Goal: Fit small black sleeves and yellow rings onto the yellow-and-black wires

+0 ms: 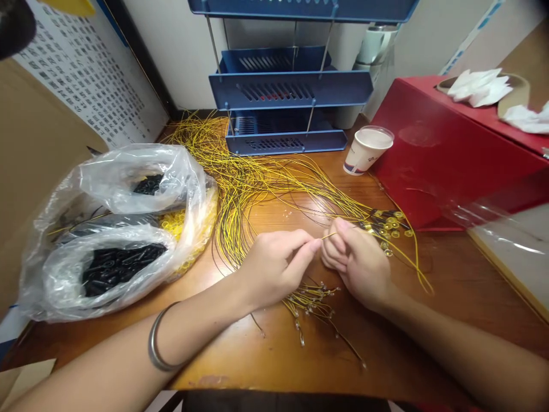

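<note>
Nothing legible in front of you. Sheet (86, 66) on your left: rows of dark characters, too blurred to read. Cup (366, 151): small mark, unreadable.

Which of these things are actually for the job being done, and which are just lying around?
In the job, it seems:
- thin yellow wire, between left hand and right hand
- loose yellow and brown wires
- probably the bagged small black parts

Apparently just lying about:
- paper cup
- blue tray rack
- red box
- white tissues
</note>
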`<state>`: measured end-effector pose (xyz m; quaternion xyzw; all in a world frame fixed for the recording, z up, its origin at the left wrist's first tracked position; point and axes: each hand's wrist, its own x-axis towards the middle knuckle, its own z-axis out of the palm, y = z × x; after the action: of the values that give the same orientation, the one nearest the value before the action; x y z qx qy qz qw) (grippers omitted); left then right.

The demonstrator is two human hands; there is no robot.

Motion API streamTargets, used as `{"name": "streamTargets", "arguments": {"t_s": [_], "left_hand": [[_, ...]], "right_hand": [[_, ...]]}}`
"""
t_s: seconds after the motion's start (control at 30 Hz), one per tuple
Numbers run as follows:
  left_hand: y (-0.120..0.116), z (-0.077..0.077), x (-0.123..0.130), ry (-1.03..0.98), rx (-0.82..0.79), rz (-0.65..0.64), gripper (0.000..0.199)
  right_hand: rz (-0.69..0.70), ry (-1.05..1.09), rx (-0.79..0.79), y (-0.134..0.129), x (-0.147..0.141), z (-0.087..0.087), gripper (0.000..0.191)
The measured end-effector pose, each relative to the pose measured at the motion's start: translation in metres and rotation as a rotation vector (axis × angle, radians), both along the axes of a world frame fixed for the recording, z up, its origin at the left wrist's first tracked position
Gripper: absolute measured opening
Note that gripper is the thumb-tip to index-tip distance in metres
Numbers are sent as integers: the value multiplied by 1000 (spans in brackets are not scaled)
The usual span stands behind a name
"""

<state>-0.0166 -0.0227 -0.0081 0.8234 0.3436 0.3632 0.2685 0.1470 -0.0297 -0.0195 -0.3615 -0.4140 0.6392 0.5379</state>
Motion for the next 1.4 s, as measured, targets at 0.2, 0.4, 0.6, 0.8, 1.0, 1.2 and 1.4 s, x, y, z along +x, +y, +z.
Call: {"name": "streamTargets", "arguments": {"t_s": [0.2, 0.4, 0.6, 0.8, 1.0, 1.2, 1.4], "left_hand": [[0, -3, -1, 46, 13, -1, 27], [0, -3, -2, 63, 28, -43, 27], [-2, -1, -2, 109, -14, 66, 29], [-3, 3, -3, -21, 72, 177, 34], [0, 4, -7, -180, 117, 261, 34], [-1, 3, -6, -206, 160, 259, 43], [-2, 5, -4, -95, 82, 267, 45]], "right_hand": [[-25, -53, 41, 0, 2, -5, 45], [41, -228, 78, -3, 2, -1, 51], [-81, -84, -31, -1, 4, -5, 47], [-168, 60, -45, -1, 7, -1, 25], [-352, 204, 8, -3, 17, 15, 28], [-127, 189, 52, 1, 27, 20, 55], [130, 93, -81, 1, 27, 18, 54]]}}
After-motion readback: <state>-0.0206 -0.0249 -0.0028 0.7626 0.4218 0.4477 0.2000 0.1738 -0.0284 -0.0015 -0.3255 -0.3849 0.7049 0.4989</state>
